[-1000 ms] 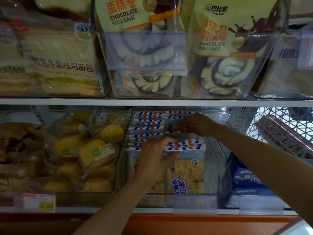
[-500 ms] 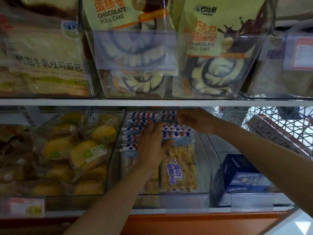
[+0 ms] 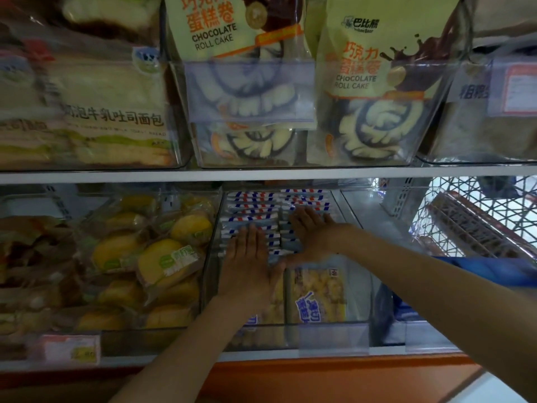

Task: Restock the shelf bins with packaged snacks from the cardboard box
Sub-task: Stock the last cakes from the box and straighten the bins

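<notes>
So this is the tidy-up bit of the restock: the sliced-cake packs [image 3: 255,205] with the red-and-blue striped edges are already standing in two rows inside the clear middle bin [image 3: 279,325] on the lower shelf, roughly 6 o'clock from the centre of the view. Left hand [image 3: 250,257] lies flat on the near-left row and right hand [image 3: 312,231] lies flat on the right row a bit further back. As for grip, there isn't one: fingers straight on both hands, palms down on the pack tops, nothing held. My read is they're pressing the rows level and snug. The frontmost pack [image 3: 319,295] faces out at 5 o'clock, so the bin looks close to full. Next move, I'd guess, is lifting off and going back for more stock, which needs the rows to stay upright once the pressure's gone. The cardboard box isn't in view, so I can't say where it is. Yellow cakes [image 3: 162,257] sit at 8 o'clock, chocolate roll cake bags [image 3: 374,82] up at 12 to 1.
</notes>
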A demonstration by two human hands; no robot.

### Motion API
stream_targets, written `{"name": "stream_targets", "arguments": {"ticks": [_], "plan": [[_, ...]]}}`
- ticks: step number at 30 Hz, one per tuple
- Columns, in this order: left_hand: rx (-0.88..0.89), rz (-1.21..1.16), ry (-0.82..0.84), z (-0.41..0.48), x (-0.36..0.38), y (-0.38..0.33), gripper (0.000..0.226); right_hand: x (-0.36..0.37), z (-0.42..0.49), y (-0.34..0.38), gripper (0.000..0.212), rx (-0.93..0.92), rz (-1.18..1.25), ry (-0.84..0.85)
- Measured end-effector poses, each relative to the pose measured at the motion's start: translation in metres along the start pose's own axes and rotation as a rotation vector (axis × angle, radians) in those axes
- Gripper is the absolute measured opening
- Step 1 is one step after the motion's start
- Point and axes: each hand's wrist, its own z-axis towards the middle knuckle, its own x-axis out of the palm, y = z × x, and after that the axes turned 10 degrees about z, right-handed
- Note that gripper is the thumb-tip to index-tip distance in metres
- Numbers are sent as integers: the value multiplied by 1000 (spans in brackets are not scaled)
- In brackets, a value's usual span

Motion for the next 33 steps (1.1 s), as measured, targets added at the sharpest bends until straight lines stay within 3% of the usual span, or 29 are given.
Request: {"name": "stream_targets", "arguments": {"ticks": [4, 8, 10, 15, 21, 24, 26, 28, 31, 33], "plan": [[-9, 8, 5, -7, -10, 10, 74, -4, 2, 2, 80, -74, 167, -234], [-68, 144, -134, -26, -25, 13, 73, 12, 13, 32, 60, -242, 242, -426], [-64, 162, -188, -36, -26, 16, 72, 23, 24, 47, 59, -279, 210, -426], [-101, 76, -214, -57, -17, 49, 72, 39, 46, 51, 63, -126, 119, -546], [-60, 73, -184, -56, -21, 51, 68, 12, 16, 58, 60, -178, 236, -327], [-75, 90, -186, -60, -26, 47, 73, -6, -49, 44, 62, -308, 293, -493], [-39, 0, -270, -64, -33, 36, 75, -3, -111, 21, 62, -420, 350, -720], [85, -205, -374, -64, -40, 13, 70, 12, -170, -22, 61, -403, 389, -888], [308, -502, -439, -58, -51, -36, 64, 30, -237, -89, 63, -228, 437, -995], [414, -608, -427, -50, -57, -74, 70, 41, -256, -121, 62, -214, 387, -1014]]}}
